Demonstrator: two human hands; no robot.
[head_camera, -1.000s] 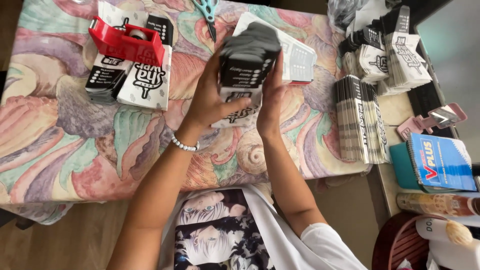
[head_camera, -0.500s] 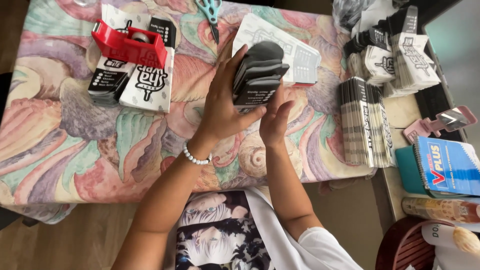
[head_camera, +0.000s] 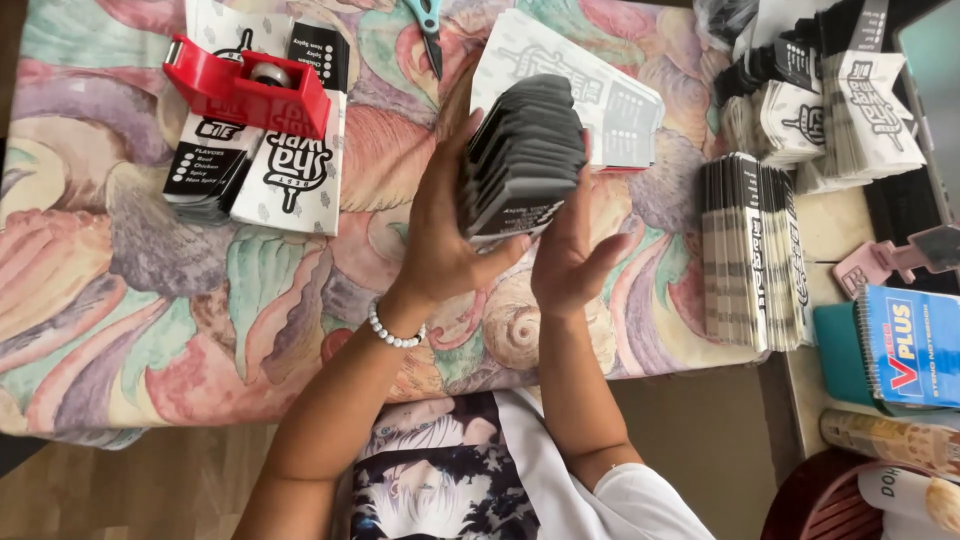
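Fingers of the left hand (head_camera: 440, 240) clamp the fanned stack of dark flat packets (head_camera: 522, 155), right hand (head_camera: 572, 258) cupped open against its edge, wrists raised.

Both forearms rise from the bottom centre of the frame toward the middle. Left hand (head_camera: 440, 235) raised at centre, back toward camera, fingers curled and clamped around a load, thumb pointing right beneath it. Right hand (head_camera: 575, 255) just right of it, palm open, fingers spread upward, pressed flat against that load.
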